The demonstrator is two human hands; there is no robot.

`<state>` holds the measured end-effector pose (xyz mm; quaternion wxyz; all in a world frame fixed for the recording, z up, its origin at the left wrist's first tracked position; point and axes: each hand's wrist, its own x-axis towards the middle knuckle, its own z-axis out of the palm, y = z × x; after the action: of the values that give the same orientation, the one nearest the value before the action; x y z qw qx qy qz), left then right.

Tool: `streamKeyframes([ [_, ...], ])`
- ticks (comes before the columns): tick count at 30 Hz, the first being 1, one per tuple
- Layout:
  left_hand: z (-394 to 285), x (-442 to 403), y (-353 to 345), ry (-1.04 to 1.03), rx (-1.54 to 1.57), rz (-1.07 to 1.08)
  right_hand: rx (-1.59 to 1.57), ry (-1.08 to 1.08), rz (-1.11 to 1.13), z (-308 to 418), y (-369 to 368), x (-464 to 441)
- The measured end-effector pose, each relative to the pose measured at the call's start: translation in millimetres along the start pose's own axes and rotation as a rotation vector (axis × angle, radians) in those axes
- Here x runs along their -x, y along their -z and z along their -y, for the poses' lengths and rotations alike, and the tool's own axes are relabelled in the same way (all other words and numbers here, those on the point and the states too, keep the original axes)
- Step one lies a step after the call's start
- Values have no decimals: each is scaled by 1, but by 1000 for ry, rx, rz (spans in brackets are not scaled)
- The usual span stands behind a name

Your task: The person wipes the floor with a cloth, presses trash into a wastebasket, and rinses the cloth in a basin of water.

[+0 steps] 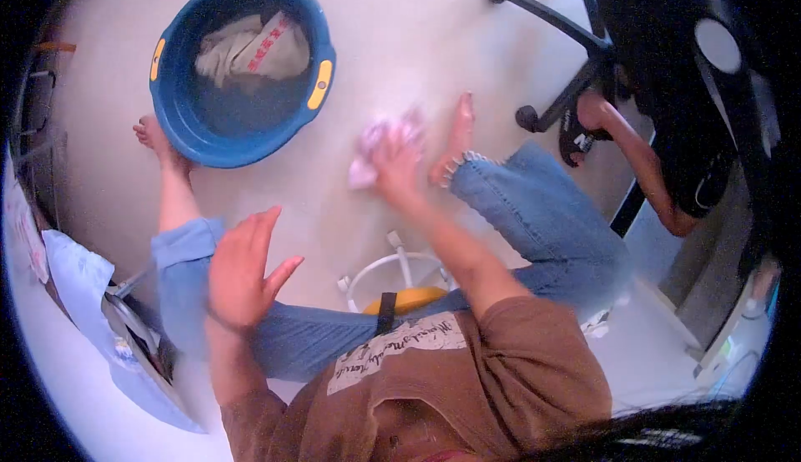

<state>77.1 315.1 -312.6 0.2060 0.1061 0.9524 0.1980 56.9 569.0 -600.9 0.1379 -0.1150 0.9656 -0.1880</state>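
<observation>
On the pale floor between my feet, my right hand (396,164) is on a crumpled pinkish-white cloth (365,161). The fingers are bunched into the cloth and blurred. My left hand (246,257) is raised over my left knee, with its thumb apart from the fingers and nothing held. Ahead and to the left stands a blue basin (242,149) with yellow handle pads. It holds water and a wet beige cloth (225,53) with a band of red marks.
My bare feet are at either side, the left one against the basin. At right are an office chair's black wheeled base (567,61) and another person's leg (638,153). Under me is a yellow stool seat (406,299) with white legs. Light-blue fabric (83,274) hangs at left.
</observation>
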Motion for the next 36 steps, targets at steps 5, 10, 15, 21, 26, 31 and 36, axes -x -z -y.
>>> streamKeyframes([
  [5, -3, -4, -5, -80, -50, -50, 119, 445, -8, -17, -93, 119],
  [10, -10, -1, -6, -137, 25, -57, 23, 187, 520, 12, -2, 70],
  [15, 5, -10, -26, -199, 24, -168, -329, 69, 632, 2, 180, -6],
  [21, 16, -26, -51, -90, 253, -137, -290, 226, 298, -41, 447, 16],
  [26, 30, -23, -64, -86, 163, -114, -298, 459, -208, -162, 397, 82],
  [31, 107, -13, -72, 214, 279, -57, -718, -42, -171, -237, 254, 137],
  [36, 110, 19, -79, 524, 162, 39, -497, -638, -634, -210, 20, 141],
])
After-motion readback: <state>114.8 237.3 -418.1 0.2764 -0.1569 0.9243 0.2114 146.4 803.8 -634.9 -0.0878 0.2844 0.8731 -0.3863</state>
